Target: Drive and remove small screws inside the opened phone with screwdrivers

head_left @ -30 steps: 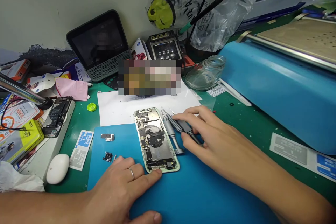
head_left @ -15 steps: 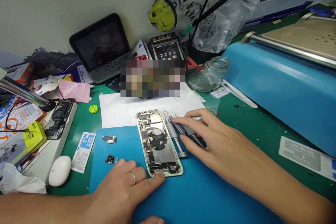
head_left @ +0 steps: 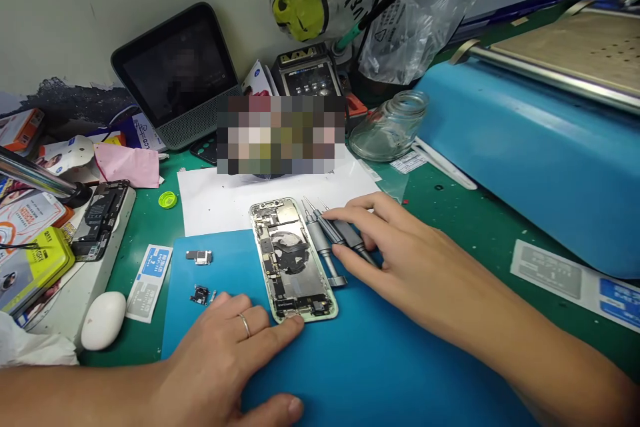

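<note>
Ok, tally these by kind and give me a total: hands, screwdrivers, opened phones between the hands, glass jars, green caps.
Hands: 2 (left hand, right hand)
Screwdrivers: 3, partly hidden by the right hand
Opened phone between the hands: 1
Glass jar: 1
Green cap: 1
Total: 8

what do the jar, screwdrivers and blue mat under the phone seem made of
Jar: likely smooth clear glass; see-through walls, rim glints. Screwdrivers: probably metal, satin grey; dull metallic sheen. Mat: perhaps silicone or rubber; even blue, low gloss.
</note>
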`<state>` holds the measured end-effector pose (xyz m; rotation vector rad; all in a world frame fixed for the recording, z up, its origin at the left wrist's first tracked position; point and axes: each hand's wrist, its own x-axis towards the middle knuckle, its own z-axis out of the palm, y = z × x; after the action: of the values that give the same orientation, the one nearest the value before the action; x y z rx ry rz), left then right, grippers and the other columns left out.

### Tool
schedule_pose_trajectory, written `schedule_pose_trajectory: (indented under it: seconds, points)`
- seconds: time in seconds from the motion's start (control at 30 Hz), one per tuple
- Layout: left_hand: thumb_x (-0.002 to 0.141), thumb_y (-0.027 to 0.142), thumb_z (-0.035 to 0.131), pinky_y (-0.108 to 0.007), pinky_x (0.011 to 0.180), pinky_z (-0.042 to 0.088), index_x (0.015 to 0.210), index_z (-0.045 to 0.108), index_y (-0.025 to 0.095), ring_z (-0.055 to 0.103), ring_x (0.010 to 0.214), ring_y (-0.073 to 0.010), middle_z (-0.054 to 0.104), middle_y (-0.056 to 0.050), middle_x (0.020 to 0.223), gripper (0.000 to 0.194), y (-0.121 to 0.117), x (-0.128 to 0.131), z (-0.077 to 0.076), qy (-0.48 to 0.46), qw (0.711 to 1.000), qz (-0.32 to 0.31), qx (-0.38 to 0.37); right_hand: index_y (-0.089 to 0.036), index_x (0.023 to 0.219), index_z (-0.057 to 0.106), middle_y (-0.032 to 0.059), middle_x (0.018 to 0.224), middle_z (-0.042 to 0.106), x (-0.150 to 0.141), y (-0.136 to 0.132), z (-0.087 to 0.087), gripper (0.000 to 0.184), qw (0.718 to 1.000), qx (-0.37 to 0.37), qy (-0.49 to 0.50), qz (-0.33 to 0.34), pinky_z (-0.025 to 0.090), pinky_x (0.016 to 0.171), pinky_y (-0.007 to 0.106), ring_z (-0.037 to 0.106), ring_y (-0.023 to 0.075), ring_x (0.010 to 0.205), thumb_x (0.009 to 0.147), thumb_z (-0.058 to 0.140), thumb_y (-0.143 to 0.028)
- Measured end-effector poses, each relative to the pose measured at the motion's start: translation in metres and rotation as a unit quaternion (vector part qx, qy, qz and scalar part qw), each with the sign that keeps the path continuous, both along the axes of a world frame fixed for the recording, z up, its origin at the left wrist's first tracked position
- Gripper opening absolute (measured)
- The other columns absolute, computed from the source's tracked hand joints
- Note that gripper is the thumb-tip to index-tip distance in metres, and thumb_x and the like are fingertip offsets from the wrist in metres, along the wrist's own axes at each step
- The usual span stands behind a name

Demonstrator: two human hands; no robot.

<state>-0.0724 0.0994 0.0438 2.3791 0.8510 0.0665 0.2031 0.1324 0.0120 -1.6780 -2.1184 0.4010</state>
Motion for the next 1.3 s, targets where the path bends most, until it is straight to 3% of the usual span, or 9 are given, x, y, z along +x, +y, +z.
schedule_pose_trajectory:
  seconds: [0.37,0.67,0.87,1.07,1.3]
  points:
    - [0.103,0.042,0.066,-0.045,0.084,0.048,0.152,0.050,0.026,0.066,0.092,-0.0289,0.069,-0.006,0.107,0.054,0.000,0.000,-0.002,-0.006,1.000,0.004,-0.013,-0.023,0.126,0.067,0.0080,0.105,0.069,0.000,0.000,0.005,0.033,1.000,0.020,0.019,-0.003,0.053,0.062,0.035,0.066,0.0196,0.068,0.098,0.051,-0.030]
    - [0.102,0.042,0.067,-0.041,0.083,0.049,0.150,0.053,0.025,0.066,0.094,-0.0276,0.070,-0.006,0.107,0.053,-0.002,0.000,-0.003,-0.007,1.000,0.008,0.008,-0.022,0.118,0.068,0.0070,0.091,0.071,0.001,0.002,0.006,0.027,0.997,0.033,0.073,-0.007,0.053,0.058,0.033,0.063,0.0180,0.060,0.098,0.052,-0.034]
    - [0.101,0.042,0.067,-0.041,0.080,0.048,0.149,0.053,0.024,0.065,0.090,-0.0270,0.069,-0.006,0.103,0.052,-0.001,-0.001,-0.003,-0.018,1.000,0.004,0.006,-0.025,0.119,0.071,0.0033,0.078,0.071,0.008,0.002,0.007,0.030,0.995,-0.002,0.103,-0.010,0.054,0.055,0.032,0.066,0.0190,0.058,0.097,0.054,-0.036]
    - [0.104,0.045,0.062,-0.041,0.082,0.047,0.150,0.052,0.026,0.064,0.089,-0.0257,0.068,-0.005,0.104,0.051,0.000,0.002,-0.001,-0.012,1.000,0.004,-0.010,-0.025,0.125,0.070,0.0075,0.099,0.077,0.012,0.001,0.007,0.034,0.995,-0.011,0.095,0.000,0.058,0.063,0.036,0.071,0.0223,0.071,0.100,0.054,-0.042]
    - [0.105,0.045,0.061,-0.041,0.081,0.045,0.150,0.052,0.025,0.062,0.089,-0.0258,0.067,-0.005,0.105,0.050,0.000,0.001,-0.003,-0.021,0.999,0.006,-0.026,-0.027,0.132,0.065,0.0083,0.120,0.070,0.010,-0.003,0.007,0.037,0.998,-0.006,0.034,0.058,0.056,0.069,0.038,0.070,0.0224,0.076,0.099,0.051,-0.036]
